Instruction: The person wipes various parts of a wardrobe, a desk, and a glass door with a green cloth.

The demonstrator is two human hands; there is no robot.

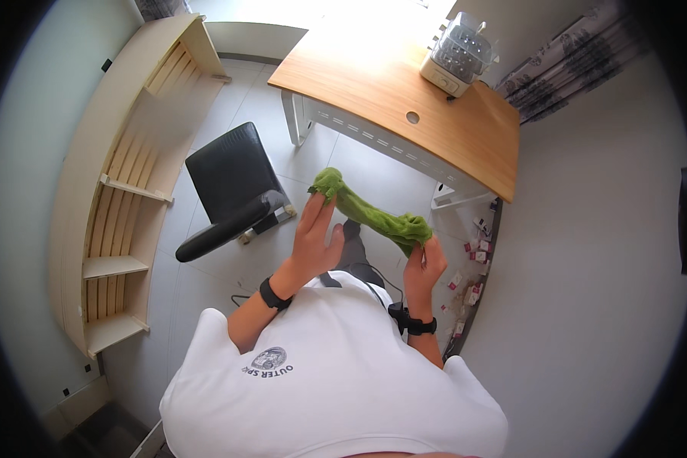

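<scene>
A bunched green cloth [369, 213] stretches between my two hands in front of my body, sagging slightly in the middle. Its left end is gathered at the fingertips of my left hand [315, 235], with the thumb standing apart. My right hand [425, 269] pinches the other end, which hangs in folds over the fingers. Both hands are above the floor, short of the desk and touching nothing else. A black band sits on each wrist.
Ahead stands a wooden-topped desk [378, 97] carrying a clear-lidded appliance [458, 54]. A black chair [232, 177] is at front left, before a wooden shelf unit [120, 212]. Small boxes [478, 252] lie along the right wall. A thin cable hangs by my waist.
</scene>
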